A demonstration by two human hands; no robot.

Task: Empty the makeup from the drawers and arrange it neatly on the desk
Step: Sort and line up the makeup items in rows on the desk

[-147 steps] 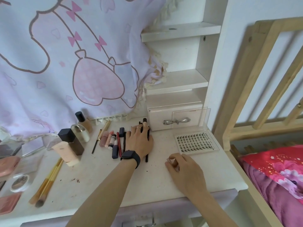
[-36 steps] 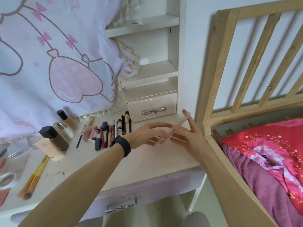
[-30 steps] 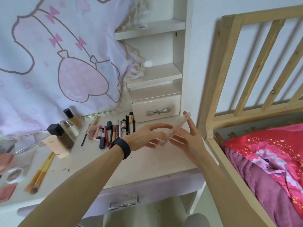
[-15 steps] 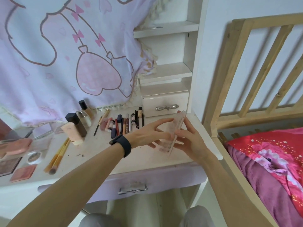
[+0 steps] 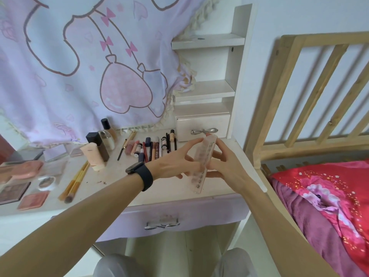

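A clear plastic lash case (image 5: 203, 160) stands on edge in the air above the right part of the white desk (image 5: 119, 188). My left hand (image 5: 175, 162) holds it from the left with spread fingers, and my right hand (image 5: 225, 166) holds it from the right. Behind my hands, a row of pencils and lip tubes (image 5: 153, 147) lies side by side on the desk. The small white drawer (image 5: 202, 126) with a bow handle is closed. The lilac desk drawer (image 5: 169, 218) below is closed too.
Foundation bottles (image 5: 99, 144) stand at the back left. Yellow-handled brushes (image 5: 74, 180), a small round jar (image 5: 46, 181), pink compacts (image 5: 33, 199) and palettes lie at the left. A wooden bed frame (image 5: 311, 96) with red bedding (image 5: 329, 196) borders the desk's right side.
The lash case lay open flat on the desk about five seconds ago; it has been closed, lifted and turned on edge between both hands. The camera view has shifted.
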